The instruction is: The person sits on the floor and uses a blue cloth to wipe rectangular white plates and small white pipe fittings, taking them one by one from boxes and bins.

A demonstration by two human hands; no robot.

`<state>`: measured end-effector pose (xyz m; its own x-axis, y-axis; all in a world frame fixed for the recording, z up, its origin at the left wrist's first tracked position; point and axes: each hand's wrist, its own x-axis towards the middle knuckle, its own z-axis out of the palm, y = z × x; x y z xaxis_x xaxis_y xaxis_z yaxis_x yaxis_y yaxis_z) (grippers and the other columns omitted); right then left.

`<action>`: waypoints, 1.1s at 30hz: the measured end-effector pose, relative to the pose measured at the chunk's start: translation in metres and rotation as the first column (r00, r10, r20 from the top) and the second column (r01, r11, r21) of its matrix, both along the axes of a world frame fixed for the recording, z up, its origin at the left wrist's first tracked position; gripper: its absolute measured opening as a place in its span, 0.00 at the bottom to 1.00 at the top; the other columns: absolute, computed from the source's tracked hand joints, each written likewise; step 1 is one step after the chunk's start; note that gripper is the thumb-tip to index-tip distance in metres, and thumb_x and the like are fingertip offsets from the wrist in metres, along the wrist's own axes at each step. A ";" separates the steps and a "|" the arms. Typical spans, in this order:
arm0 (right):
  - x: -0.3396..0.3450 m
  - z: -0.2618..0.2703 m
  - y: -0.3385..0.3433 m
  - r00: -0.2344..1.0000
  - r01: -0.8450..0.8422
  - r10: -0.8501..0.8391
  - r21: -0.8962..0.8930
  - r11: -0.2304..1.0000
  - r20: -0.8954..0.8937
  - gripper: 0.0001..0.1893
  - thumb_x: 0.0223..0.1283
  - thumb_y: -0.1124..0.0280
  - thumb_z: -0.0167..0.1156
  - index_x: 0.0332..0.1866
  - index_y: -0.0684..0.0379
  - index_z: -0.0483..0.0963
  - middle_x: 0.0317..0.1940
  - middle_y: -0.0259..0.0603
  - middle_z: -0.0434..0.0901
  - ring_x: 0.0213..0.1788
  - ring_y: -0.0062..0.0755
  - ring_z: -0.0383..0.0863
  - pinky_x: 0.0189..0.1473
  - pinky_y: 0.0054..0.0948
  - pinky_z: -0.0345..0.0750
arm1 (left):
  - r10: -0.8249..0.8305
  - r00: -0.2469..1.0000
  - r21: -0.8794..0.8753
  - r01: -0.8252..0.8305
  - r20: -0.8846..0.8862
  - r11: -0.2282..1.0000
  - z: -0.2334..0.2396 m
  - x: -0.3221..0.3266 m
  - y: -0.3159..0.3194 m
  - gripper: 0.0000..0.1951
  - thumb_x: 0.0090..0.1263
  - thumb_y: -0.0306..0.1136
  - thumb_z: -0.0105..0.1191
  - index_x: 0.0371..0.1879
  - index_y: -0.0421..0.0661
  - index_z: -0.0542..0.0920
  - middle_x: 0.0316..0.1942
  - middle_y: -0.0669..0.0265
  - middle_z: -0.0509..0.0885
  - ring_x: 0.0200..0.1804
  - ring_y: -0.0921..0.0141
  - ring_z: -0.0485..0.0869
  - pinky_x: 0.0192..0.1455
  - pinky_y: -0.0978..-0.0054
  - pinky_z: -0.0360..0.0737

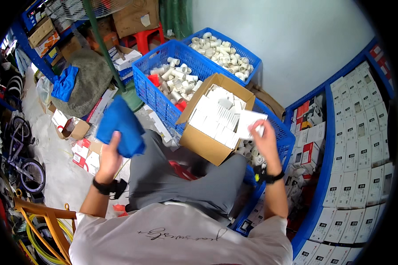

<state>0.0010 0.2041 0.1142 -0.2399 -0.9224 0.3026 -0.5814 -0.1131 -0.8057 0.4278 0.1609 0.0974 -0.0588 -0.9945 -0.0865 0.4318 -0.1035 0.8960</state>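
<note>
My left hand [111, 159] grips a folded blue cloth [121, 127], held up over the floor to the left of my knee. Pinched between the fingers of my right hand [263, 139] is a flat white square plate [248, 123]. It is at the right edge of an open cardboard box [202, 145], above the box's rim. Rows of similar white square pieces [215, 116] fill the box, some upright and some lying loose on top. The box rests on a blue plastic crate [282, 132] in front of my knees.
White pipe fittings fill a blue crate [156, 96] and another crate [255, 68] behind it. A green fan stand [104, 46] rises at the left. Shelves of white boxes [348, 185] line the right. A second blue cloth [65, 82] lies on a grey cover [89, 79].
</note>
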 end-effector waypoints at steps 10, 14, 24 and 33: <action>0.163 -0.003 0.067 0.996 -0.013 0.014 0.014 1.000 -0.090 0.34 0.38 0.58 0.74 0.41 0.65 0.58 0.34 0.51 0.69 0.34 0.45 0.73 0.39 0.35 0.72 | -0.562 0.683 0.090 0.669 -0.466 0.738 -0.013 -0.115 0.055 0.23 0.72 0.40 0.43 0.61 0.41 0.62 0.59 0.60 0.70 0.58 0.65 0.72 0.61 0.65 0.70; 0.171 -0.007 0.075 0.998 0.023 -0.017 0.097 0.995 -0.064 0.44 0.35 0.62 0.76 0.50 0.64 0.49 0.44 0.56 0.65 0.46 0.43 0.72 0.48 0.35 0.71 | -0.551 0.633 0.055 0.682 -0.544 0.730 -0.014 -0.118 0.058 0.22 0.72 0.37 0.44 0.61 0.41 0.63 0.57 0.61 0.71 0.57 0.66 0.73 0.60 0.67 0.70; 0.125 -0.013 0.088 0.701 -0.079 0.077 -0.030 0.996 0.709 0.41 0.51 0.55 0.57 0.68 0.62 0.51 0.60 0.46 0.60 0.48 0.28 0.68 0.52 0.29 0.70 | -0.387 0.706 0.218 0.604 -0.594 0.767 -0.032 -0.089 0.054 0.26 0.69 0.42 0.47 0.60 0.39 0.62 0.55 0.55 0.73 0.55 0.61 0.76 0.58 0.60 0.73; 0.109 -0.033 0.088 0.423 -0.105 0.244 -0.221 0.970 0.872 0.43 0.49 0.55 0.58 0.68 0.63 0.48 0.64 0.54 0.57 0.67 0.45 0.58 0.67 0.41 0.55 | -0.395 0.749 0.261 0.589 -0.532 0.765 -0.031 -0.102 0.056 0.25 0.70 0.41 0.46 0.61 0.40 0.61 0.56 0.56 0.72 0.56 0.62 0.74 0.58 0.61 0.73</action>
